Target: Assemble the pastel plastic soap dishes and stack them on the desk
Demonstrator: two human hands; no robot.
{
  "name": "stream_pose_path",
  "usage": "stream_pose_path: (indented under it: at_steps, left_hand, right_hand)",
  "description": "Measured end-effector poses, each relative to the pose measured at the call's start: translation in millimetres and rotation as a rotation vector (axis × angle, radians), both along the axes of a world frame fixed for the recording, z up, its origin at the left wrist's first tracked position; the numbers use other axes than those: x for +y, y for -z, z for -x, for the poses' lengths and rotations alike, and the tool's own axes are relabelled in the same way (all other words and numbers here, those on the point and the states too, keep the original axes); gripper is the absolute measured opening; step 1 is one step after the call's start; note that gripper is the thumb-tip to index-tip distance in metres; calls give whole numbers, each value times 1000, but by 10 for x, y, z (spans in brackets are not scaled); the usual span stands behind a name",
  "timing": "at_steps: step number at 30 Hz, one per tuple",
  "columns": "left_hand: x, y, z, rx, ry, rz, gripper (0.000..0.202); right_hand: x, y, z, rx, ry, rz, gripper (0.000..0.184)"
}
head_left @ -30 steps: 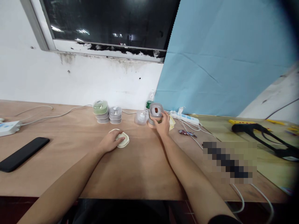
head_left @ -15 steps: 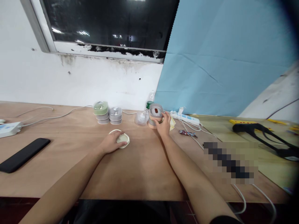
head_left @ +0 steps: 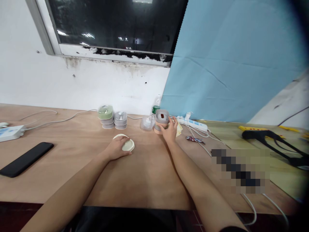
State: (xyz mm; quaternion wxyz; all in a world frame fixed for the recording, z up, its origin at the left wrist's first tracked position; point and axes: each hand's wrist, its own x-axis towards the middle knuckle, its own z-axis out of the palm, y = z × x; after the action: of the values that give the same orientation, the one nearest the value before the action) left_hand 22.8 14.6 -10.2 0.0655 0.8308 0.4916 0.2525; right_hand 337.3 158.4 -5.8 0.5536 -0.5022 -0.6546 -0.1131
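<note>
My left hand point(head_left: 117, 149) lies palm down over a cream-coloured round lid point(head_left: 127, 145) on the wooden table point(head_left: 72, 161), fingers curved on it. My right hand point(head_left: 169, 130) reaches further back and grips the side of a small stack of containers point(head_left: 161, 121), grey on top with a red spot on its lid and pinkish below. A clear lidded container point(head_left: 147, 122) stands just left of that stack.
Two more stacks stand near the wall: a green-topped stack point(head_left: 106, 116) and a grey stack point(head_left: 120, 120). A black phone point(head_left: 25, 159) and a white adapter point(head_left: 11, 132) lie at the left. A power strip point(head_left: 194, 124), cables and a black tool point(head_left: 275, 141) lie at the right.
Both hands stay where they were; the left hand has slid a little over the lid. The view has shifted slightly.
</note>
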Motion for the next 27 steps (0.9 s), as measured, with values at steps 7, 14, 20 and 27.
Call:
stream_pose_path:
  at_steps: [7, 14, 20, 27]
  left_hand:
    - [-21, -33, -18, 15, 15, -25, 30]
    - [-43, -119, -31, -11, -48, -131, 18]
    - [-86, -195, -67, -99, -79, -312, 15]
    - [-100, -197, -102, -229, -110, -419, 14]
  right_hand:
    - [-21, -40, -29, -38, 40, -73, 73]
    - [-396, -26, 436, -413, -411, -159, 47]
    - [-747, 69, 985, -412, -602, -235, 44]
    - [-874, 6, 1008, -336, -662, -252, 35]
